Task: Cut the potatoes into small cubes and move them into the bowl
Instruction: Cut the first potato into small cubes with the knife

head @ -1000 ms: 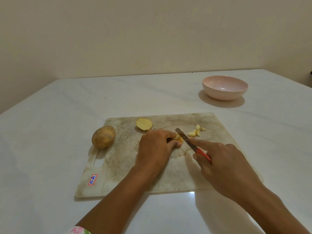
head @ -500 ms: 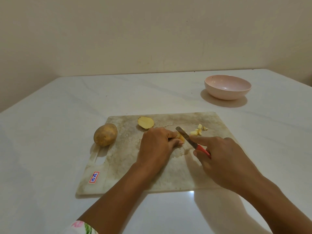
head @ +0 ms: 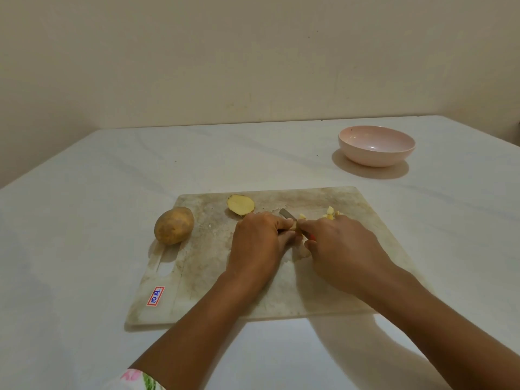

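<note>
On the worn cutting board my left hand grips a small piece of potato, mostly hidden under my fingers. My right hand holds a red-handled knife, its blade lying across that piece. Several small potato cubes lie just beyond my right hand. A cut potato half rests face up at the board's far edge. A whole potato sits on the board's left edge. The pink bowl stands at the far right, with nothing in it.
The board lies on a white table that meets a beige wall at the back. A red and blue sticker marks the board's near left corner, next to its handle slot.
My right hand has moved left, up against my left hand, and the knife blade now sits further across the held potato piece.
</note>
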